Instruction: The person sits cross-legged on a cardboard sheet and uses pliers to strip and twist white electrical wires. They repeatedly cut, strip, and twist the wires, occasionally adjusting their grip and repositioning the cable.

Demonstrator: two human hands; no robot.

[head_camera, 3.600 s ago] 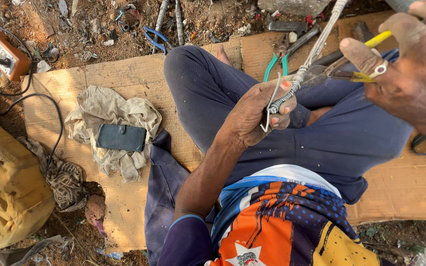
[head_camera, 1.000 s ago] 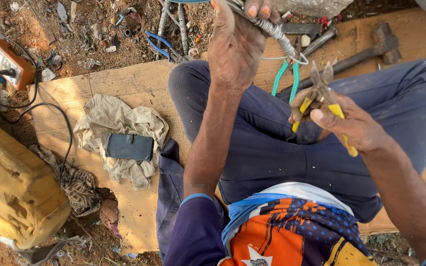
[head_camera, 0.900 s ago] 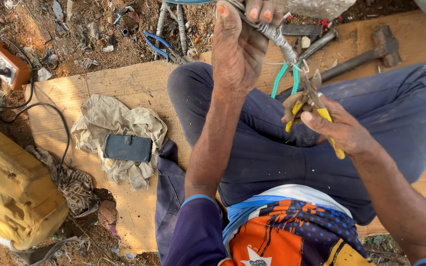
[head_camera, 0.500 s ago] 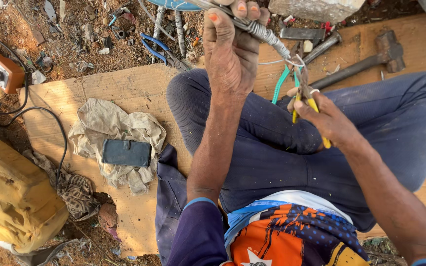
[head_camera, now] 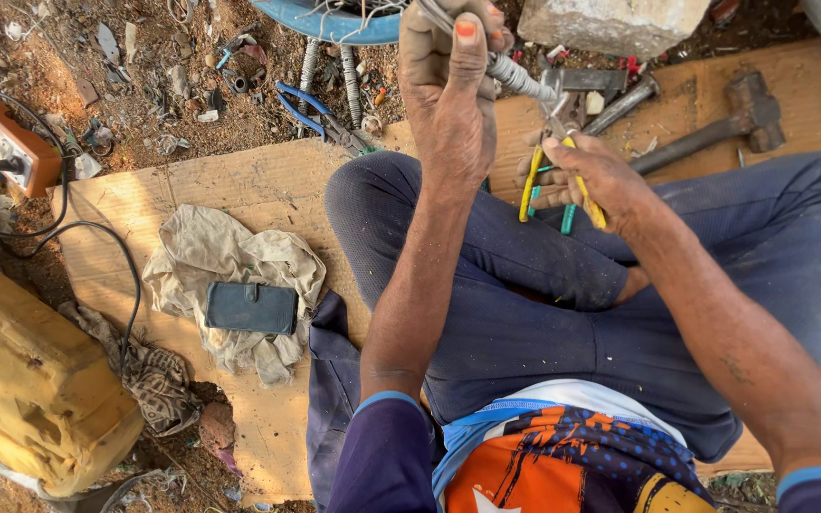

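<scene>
My left hand (head_camera: 450,90) is raised at the top of the view and grips a grey cable (head_camera: 515,76) that runs out to the right of the fist. My right hand (head_camera: 586,176) holds yellow-handled pliers (head_camera: 563,157). The pliers' jaws point up at the cable, just right of my left hand. Both hands hover over my lap, which is covered by dark blue trousers (head_camera: 525,285). I sit on a sheet of cardboard (head_camera: 239,180).
A hammer (head_camera: 715,128) and metal tools lie on the cardboard beyond my knees. Blue-handled pliers (head_camera: 320,119) rest on the dirt. A dark wallet (head_camera: 251,307) lies on a crumpled cloth (head_camera: 230,261) at left. A yellow jerrycan (head_camera: 30,380) and an orange socket box (head_camera: 2,142) stand far left.
My left hand has lifted the cable higher and away from my lap. My right hand has brought the yellow-handled pliers leftward and up to the cable.
</scene>
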